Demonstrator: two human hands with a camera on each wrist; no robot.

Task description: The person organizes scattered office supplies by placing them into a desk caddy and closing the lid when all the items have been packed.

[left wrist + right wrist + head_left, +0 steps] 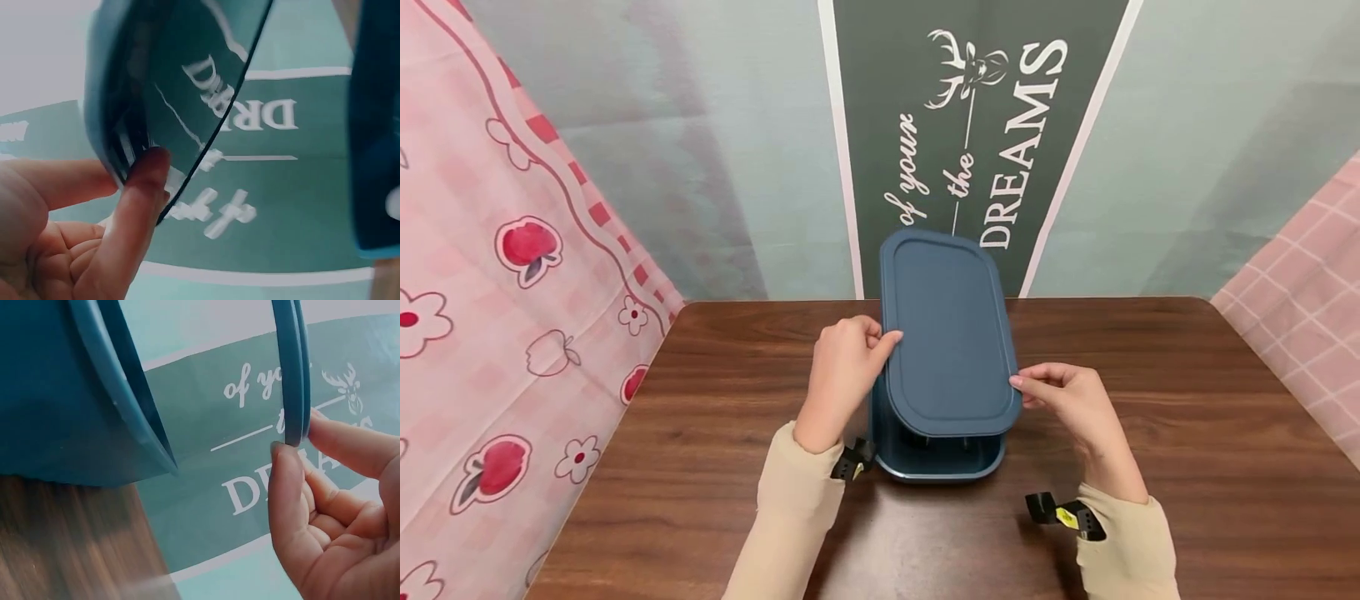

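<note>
A blue rectangular lid [951,333] with rounded corners is held tilted above a blue box [940,468], apart from its front rim. My left hand [847,367] pinches the lid's left edge between thumb and fingers. On the opposite side, my right hand [1075,404] pinches the lid's right edge near its front corner. The right wrist view shows the lid's thin rim [292,375] between thumb and fingertip, with the box wall [50,394] to the left. Dark shapes show inside the box under the lid, too hidden to identify.
The box stands on a brown wooden table [737,375]. Behind it hangs a grey-green curtain [752,150] with white lettering and a deer head. A pink patterned cloth [490,333] hangs at the left, and a pink checked one [1307,308] at the right.
</note>
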